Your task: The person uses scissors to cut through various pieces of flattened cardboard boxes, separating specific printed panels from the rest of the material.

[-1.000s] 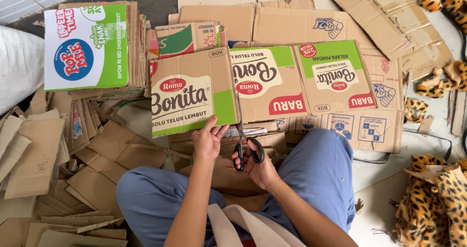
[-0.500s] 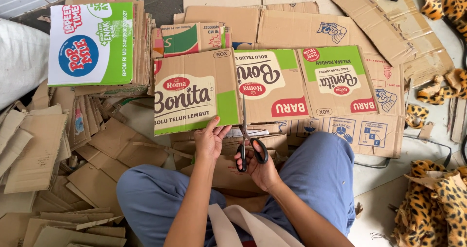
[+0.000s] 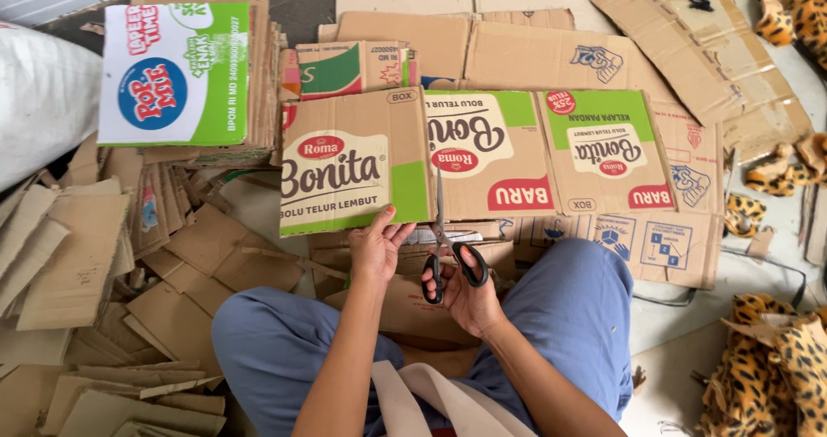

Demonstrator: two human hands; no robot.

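A flattened brown cardboard box (image 3: pixel 482 157) with green, white and red printed panels lies in front of my knees. My left hand (image 3: pixel 376 246) grips the lower edge of its left panel (image 3: pixel 353 174) and lifts it a little. My right hand (image 3: pixel 465 289) is shut on black-handled scissors (image 3: pixel 446 252). Their blades point away from me and sit in the fold between the left panel and the middle one.
A stack of flattened boxes (image 3: pixel 185 71) stands at the back left beside a white sack (image 3: pixel 39 92). Loose cardboard pieces (image 3: pixel 95 265) cover the floor on the left. More flat cardboard (image 3: pixel 689 41) lies behind, and leopard-print fabric (image 3: pixel 775 351) on the right.
The scissor blades have moved further up the fold between the panels. The left panel has lifted and tilted slightly in my left hand.
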